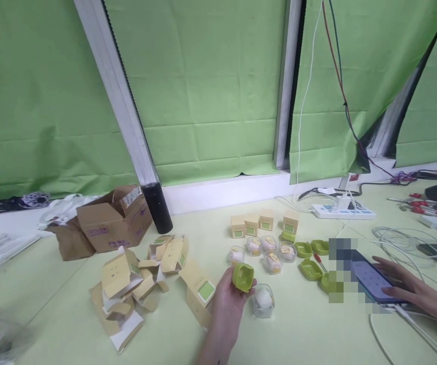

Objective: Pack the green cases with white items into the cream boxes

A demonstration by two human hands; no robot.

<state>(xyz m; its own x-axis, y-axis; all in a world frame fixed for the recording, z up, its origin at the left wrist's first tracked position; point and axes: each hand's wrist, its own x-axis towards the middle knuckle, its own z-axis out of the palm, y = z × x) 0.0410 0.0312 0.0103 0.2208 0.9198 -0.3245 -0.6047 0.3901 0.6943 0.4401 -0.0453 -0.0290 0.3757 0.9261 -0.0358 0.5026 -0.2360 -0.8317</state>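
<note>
Two hands are busy: my left hand (229, 298) grasps a small green container (243, 277) left of the clear-packed white ball (263, 299); my right hand (406, 285), fingers loosely spread, touches a phone (372, 278) at the right of the surface (298, 334).

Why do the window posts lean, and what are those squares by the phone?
Head view: posts lean, likely a wide lens tilting them; head view: square blocks hide a patch by the phone; head view: print on the carton is too blurry to read.

Lettering — none legible anywhere.
</note>
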